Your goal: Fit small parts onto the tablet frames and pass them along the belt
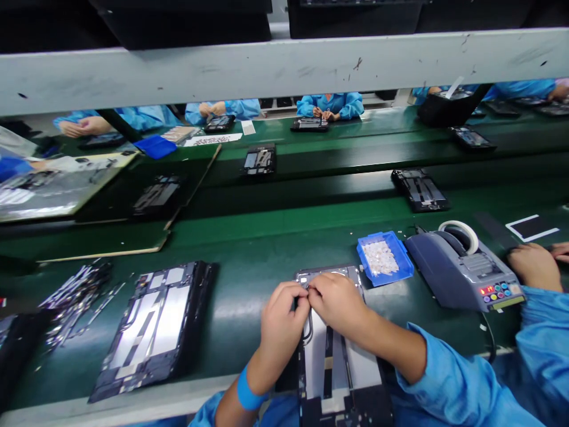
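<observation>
Lower centre of frame: open device chassis (331, 356) flat on green bench (249, 249), under both hands. Left hand (281, 323) and right hand (338, 305) touching at fingertips over chassis top edge, pinching a small part, too small to identify. Blue tray (402, 252) just right; tape dispenser (462, 267) beyond.

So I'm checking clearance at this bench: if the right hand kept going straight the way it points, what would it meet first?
The right hand points left along the open tablet chassis, so it would meet the left hand almost at once; their fingertips already look to be touching over the chassis's top edge.
</observation>
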### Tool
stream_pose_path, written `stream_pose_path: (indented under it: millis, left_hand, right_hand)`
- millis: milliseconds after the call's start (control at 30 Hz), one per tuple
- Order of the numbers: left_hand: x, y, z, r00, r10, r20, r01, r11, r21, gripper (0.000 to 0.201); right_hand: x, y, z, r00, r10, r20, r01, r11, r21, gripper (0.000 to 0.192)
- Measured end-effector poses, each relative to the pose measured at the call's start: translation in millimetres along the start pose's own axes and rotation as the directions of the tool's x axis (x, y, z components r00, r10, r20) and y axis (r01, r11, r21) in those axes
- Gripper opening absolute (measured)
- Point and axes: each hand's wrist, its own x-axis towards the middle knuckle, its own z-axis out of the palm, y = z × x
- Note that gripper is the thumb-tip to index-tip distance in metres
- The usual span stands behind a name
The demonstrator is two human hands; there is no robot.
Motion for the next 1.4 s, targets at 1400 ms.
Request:
stream_pose_path:
  millis: [1400]
  left_hand:
    - [-6.7, -10.2, 7.9, 0.931, -0.363, 0.046, 0.358, 0.878, -0.318, 0.020]
  right_hand:
    - [-3.4, -2.8, -0.1, 0.998, 0.042, -0.046, -0.043, 0.999, -0.026, 0.013]
